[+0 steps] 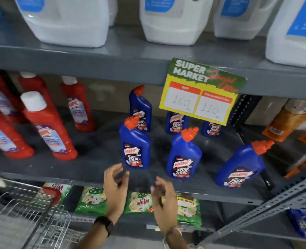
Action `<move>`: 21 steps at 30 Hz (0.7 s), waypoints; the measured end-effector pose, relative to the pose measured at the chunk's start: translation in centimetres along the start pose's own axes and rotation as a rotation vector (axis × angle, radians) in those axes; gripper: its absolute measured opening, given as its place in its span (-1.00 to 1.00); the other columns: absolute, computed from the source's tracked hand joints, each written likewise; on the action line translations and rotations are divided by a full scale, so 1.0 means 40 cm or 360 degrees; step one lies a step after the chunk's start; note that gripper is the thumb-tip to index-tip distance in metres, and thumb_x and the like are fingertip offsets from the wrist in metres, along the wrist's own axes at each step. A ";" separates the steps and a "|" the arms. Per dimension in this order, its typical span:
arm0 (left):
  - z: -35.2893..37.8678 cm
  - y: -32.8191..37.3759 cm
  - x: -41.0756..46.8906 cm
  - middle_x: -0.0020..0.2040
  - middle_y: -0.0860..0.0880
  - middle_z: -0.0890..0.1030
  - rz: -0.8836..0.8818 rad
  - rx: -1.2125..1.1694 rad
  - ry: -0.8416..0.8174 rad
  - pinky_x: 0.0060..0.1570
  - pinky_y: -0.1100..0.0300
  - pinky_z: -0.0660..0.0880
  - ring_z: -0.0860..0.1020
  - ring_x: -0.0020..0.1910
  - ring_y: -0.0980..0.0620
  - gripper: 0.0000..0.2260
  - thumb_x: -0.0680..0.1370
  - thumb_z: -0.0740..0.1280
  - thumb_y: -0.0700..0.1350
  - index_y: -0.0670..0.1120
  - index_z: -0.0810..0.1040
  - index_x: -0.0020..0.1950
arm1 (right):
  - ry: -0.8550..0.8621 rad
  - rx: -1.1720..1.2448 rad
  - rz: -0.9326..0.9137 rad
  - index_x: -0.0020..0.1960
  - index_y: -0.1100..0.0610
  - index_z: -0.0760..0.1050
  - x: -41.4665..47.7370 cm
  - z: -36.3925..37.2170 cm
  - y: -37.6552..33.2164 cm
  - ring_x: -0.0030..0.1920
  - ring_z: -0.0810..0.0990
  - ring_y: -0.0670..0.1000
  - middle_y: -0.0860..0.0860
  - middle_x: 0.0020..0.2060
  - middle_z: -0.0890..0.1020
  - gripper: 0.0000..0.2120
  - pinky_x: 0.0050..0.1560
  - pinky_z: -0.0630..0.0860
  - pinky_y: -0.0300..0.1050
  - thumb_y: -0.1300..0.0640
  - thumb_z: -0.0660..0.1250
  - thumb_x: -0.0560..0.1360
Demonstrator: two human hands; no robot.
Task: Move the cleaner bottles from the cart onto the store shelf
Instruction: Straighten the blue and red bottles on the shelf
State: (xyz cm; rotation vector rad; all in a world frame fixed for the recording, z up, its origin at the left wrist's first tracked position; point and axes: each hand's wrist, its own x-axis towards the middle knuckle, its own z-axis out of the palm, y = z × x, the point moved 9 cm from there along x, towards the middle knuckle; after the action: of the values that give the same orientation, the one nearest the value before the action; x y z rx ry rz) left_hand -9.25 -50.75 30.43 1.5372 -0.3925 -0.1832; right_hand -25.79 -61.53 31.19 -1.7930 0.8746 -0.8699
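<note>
Both hands empty, raised side by side before the front lip of the middle shelf. Left hand loosely open, fingers curled with a gap between thumb and the rest, nothing held. Right hand likewise half open and bare, palm turned toward the left one. Six blue bottles already up on the shelf: front row of three, with the left bottle at about one o'clock from the left hand and just beyond its fingertips, the middle bottle at about one o'clock from the right hand, and the right bottle farther off at two to three o'clock; three more behind, partly hidden by the price sign. All standing on their bases, long axis vertical in fact though fanned outward by the wide lens, red caps on top. Cart at about eight o'clock from the left hand, down in the bottom left corner, wire basket only partly in frame; no bottle visible inside, remaining stock impossible to tell. Likely next: a reach back down and left to the cart, with the left hand nearer. Red bottles at ten o'clock, well apart from the blue group.
</note>
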 end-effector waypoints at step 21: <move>0.049 0.018 0.071 0.07 0.04 0.60 -0.0521 -0.0270 -0.0585 0.19 0.05 0.47 0.55 0.07 0.12 -0.71 0.53 0.24 0.00 0.00 0.44 0.24 | -0.0009 0.0147 0.0359 0.35 0.19 0.26 0.133 0.115 0.008 0.25 0.44 0.10 0.18 0.26 0.47 -0.63 0.18 0.33 -0.19 0.19 0.13 0.55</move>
State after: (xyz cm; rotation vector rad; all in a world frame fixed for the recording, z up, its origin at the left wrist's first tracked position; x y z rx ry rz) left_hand -7.40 -53.57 31.49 1.3910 -0.3996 -0.7444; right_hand -19.34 -64.18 30.41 -1.5819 0.9949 -0.7468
